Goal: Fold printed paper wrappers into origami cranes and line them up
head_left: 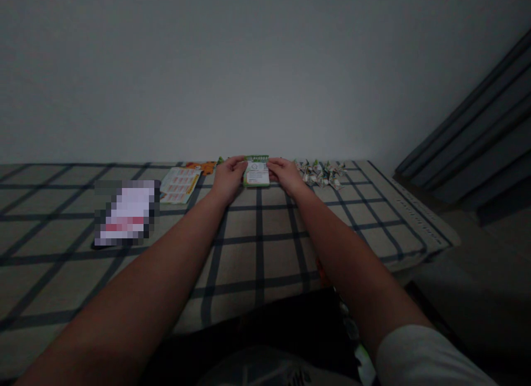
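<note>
Between my two hands, near the far edge of the checked cloth, is a small green and white printed packet (258, 175). My left hand (230, 176) grips its left side, thumb on the front. On the opposite side, my right hand (285, 175) pinches the right edge with its thumb and fingers. The packet's printed face is turned toward me; the lettering is too small to read. Just right of my right hand lies a heap of small twist-wrapped candies (323, 174). Left of my left hand are a printed card (180, 185) and something orange (203, 167).
A phone-like device (128, 212), its screen blurred out, lies at the left on the checked cloth (259, 248). A plain wall (265, 76) rises behind the surface. Dark curtain folds (477, 120) hang at the right, beyond the cloth's edge.
</note>
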The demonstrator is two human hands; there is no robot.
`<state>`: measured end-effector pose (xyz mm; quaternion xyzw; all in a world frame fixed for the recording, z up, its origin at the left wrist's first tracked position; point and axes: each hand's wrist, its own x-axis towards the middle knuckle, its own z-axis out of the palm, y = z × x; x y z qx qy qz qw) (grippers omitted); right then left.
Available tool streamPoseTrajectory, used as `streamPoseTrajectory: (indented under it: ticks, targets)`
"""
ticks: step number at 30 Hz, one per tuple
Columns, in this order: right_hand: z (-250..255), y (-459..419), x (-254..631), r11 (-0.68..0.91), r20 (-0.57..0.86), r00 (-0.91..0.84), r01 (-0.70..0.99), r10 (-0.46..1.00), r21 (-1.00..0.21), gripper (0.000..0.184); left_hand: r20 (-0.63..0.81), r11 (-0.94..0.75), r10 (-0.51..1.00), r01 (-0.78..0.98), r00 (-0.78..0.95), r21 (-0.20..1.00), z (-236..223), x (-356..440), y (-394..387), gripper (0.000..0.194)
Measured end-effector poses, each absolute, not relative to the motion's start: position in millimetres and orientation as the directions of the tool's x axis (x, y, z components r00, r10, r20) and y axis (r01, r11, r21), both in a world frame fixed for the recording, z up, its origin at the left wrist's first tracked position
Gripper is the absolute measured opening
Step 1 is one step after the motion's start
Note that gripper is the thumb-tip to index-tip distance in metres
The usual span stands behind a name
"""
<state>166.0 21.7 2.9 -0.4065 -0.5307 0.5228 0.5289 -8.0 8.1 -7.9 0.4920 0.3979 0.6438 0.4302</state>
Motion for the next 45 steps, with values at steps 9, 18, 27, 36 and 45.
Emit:
streamPoseTrajectory:
  ticks: [9,18,27,36,45]
  targets:
    - [3,23,168,0.161,0.171,-0.059,-0.137,0.984,-0.977,0.005,0.266,-0.287,0.953,-0.155,-0.143,0.945,-9,-7,9,0.038]
    - [1,25,167,0.138,0.15,-0.091,-0.13,0.985,-0.982,0.005,0.328,-0.35,0.919,-0.073,-0.218,0.934,-9,-11,11,0.04]
    - [1,25,168,0.143,0.155,-0.065,-0.163,0.986,-0.976,0.015,0.346,-0.353,0.934,-0.075,-0.093,0.933,-8,-11,5,0.037]
    - [1,27,168,0.166,0.175,-0.064,-0.133,0.982,-0.977,0.006,0.271,-0.291,0.948,-0.112,-0.165,0.95,-4,-7,3,0.041]
    - [-1,24,168,0.125,0.145,-0.117,-0.16,0.982,-0.979,0.014,0.279,-0.305,0.944,-0.147,-0.174,0.941,-7,-9,8,0.035]
